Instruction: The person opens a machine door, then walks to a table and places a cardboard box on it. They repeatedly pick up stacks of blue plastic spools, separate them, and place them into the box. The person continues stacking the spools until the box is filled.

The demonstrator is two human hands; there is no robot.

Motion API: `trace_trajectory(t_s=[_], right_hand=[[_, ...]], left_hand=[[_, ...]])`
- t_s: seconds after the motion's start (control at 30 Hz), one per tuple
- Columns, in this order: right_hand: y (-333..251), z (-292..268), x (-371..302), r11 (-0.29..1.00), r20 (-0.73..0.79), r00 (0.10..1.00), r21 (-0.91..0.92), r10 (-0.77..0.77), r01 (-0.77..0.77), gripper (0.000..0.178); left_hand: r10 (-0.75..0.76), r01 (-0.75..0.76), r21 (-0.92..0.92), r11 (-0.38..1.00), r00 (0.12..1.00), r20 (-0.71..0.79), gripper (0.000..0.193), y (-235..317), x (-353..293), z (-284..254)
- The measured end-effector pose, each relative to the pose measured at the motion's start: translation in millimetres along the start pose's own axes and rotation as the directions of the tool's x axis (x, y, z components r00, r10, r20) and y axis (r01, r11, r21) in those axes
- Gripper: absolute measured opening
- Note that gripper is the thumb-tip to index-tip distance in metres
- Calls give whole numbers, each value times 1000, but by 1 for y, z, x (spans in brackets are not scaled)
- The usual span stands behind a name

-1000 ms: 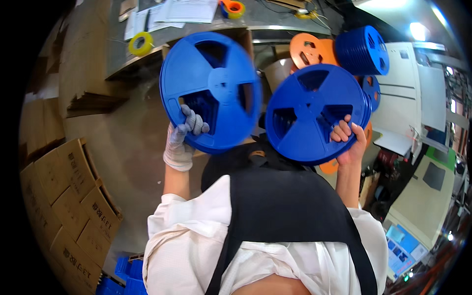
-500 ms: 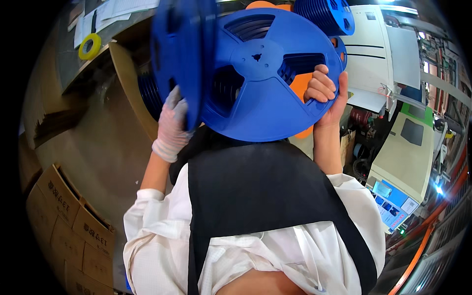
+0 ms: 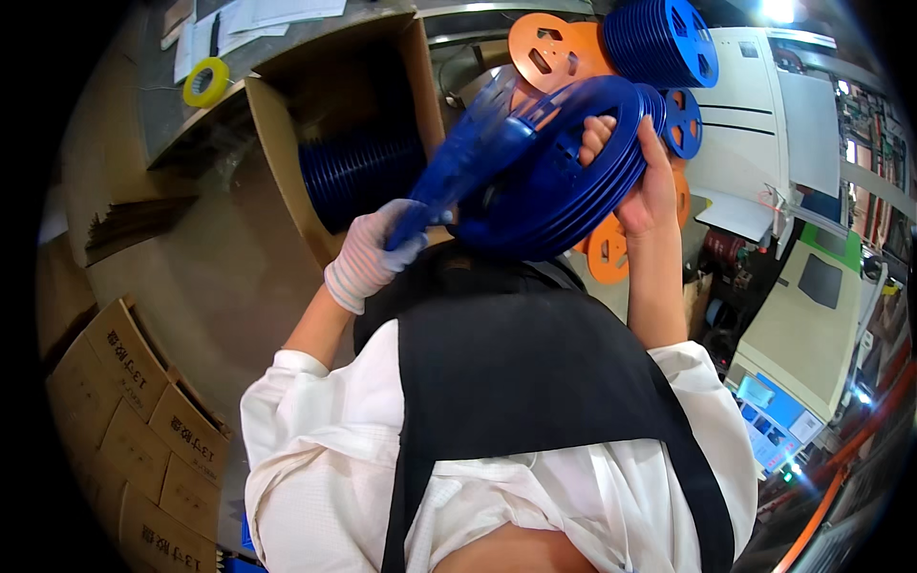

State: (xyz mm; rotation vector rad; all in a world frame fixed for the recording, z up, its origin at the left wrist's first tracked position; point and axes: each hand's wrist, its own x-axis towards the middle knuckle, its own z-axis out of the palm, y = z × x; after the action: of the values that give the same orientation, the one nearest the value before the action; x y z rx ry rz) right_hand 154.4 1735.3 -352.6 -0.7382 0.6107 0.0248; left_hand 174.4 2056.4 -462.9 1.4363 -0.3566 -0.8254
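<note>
A white striped glove covers my left hand, whose fingers are closed on the lower edge of a blue plastic reel. That reel is tilted and smeared by motion, and its far end overlaps the other reels. My bare right hand grips a stack of several blue reels at its right side. Its fingers reach through an opening in the front reel and its thumb lies over the outer rims. Both the single reel and the stack are held above my lap. Whether the two touch is hard to tell.
Left of the stack, an open cardboard box contains a row of blue reels. Orange reels and more blue reels lie beyond. Yellow tape sits on the table. Cartons stand lower left; a beige machine is right.
The reel in my left hand has swung from upright at the left to a slant toward the stack. My right hand has turned the stack, so its rims now show. The box has come into fuller view.
</note>
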Motion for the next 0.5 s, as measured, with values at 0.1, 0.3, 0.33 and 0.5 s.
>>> trace_trajectory(t_s=[0.1,0.3,0.33,0.5], right_hand=[[3,-10,-5,993,-114,993,-119,8,-22,42],[7,-36,-20,989,-212,976,-150,-40,8,37],[9,-37,-21,991,-229,973,-130,-37,7,36],[12,-39,-19,992,-258,966,-126,-14,-19,35]], left_hand=[[-129,-33,-782,622,981,-144,36,9,-12,-18],[-61,-302,-868,395,934,-352,39,-29,-43,-63],[-60,-349,-857,378,915,-399,40,-35,-46,-67],[-6,-529,-788,315,829,-559,40,-44,-56,-74]])
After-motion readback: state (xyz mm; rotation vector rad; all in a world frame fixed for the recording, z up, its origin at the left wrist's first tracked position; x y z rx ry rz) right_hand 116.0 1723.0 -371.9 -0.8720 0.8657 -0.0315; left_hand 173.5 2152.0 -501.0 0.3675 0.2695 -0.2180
